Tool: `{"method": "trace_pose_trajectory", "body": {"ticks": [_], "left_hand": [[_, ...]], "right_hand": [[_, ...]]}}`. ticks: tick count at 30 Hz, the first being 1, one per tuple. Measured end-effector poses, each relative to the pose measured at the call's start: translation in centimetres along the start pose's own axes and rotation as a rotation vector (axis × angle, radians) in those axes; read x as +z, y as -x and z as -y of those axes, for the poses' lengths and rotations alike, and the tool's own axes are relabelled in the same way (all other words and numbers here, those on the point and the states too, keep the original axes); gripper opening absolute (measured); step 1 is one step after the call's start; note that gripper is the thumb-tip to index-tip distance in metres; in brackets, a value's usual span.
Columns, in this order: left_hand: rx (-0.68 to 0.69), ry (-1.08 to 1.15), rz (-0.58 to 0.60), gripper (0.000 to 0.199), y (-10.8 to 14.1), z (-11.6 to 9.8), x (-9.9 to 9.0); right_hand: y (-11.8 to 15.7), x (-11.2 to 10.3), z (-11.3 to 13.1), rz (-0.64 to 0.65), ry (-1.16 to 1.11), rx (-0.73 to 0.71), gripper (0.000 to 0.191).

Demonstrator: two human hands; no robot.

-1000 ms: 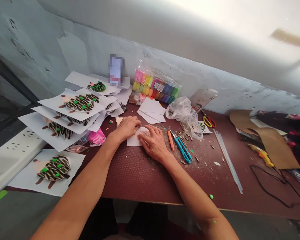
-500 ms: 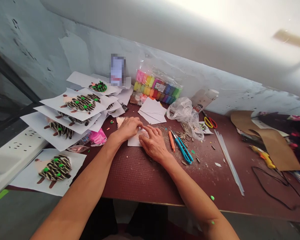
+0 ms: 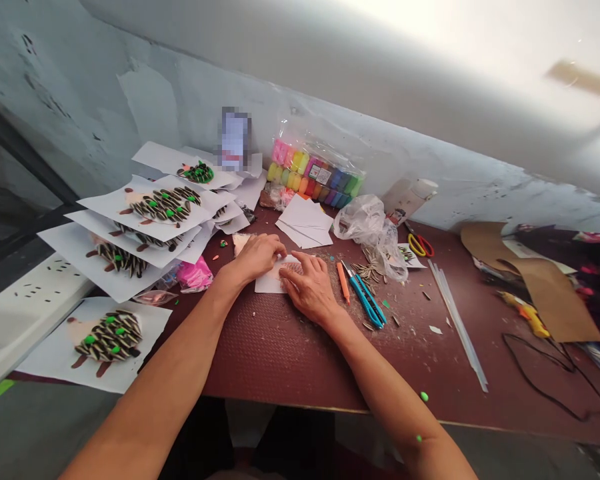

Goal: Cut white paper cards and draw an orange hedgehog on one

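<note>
Paper card (image 3: 269,283) lies flat on the maroon tabletop (image 3: 280,360) between my hands, with a pinkish textured patch (image 3: 293,268) on it. My right hand (image 3: 307,288) is open, its fingertips (image 3: 300,261) pressing the patch. My left hand (image 3: 257,259) curls at the card's left edge; I cannot tell whether it grips. Just beyond my right hand lie an orange pen-like tool (image 3: 343,281) and a blue craft knife (image 3: 365,301).

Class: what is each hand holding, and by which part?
Neither visibly grips anything: the right hand presses its fingers on a white paper sheet; the left hand rests at its edge, where a small pinched piece cannot be ruled out.
</note>
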State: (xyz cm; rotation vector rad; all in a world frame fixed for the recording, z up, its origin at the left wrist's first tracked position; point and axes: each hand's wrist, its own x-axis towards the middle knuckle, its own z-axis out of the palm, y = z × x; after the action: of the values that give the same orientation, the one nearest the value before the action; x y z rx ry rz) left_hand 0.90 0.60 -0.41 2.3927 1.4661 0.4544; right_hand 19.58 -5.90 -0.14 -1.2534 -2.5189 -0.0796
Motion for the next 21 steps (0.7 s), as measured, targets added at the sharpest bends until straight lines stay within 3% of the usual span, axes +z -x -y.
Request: {"method": "trace_pose_trajectory", "body": {"ticks": [10,16,21], "left_hand": [[0.028,0.017,-0.006,0.028,-0.2,0.5,0.3],[0.02,0.021,-0.013,0.03,-0.2,0.6,0.4],[0.062,0.088,0.005,0.03,-0.2,1.2,0.4]], "right_hand": [[0.2,-0.2,0.0,-0.033,-0.047,-0.002,0.026],[0.0,-0.3,0.5,0.051,-0.057,-0.038,0.024],[0.1,-0.1,0.3,0.02,-0.077,-0.021,0.025]]}}
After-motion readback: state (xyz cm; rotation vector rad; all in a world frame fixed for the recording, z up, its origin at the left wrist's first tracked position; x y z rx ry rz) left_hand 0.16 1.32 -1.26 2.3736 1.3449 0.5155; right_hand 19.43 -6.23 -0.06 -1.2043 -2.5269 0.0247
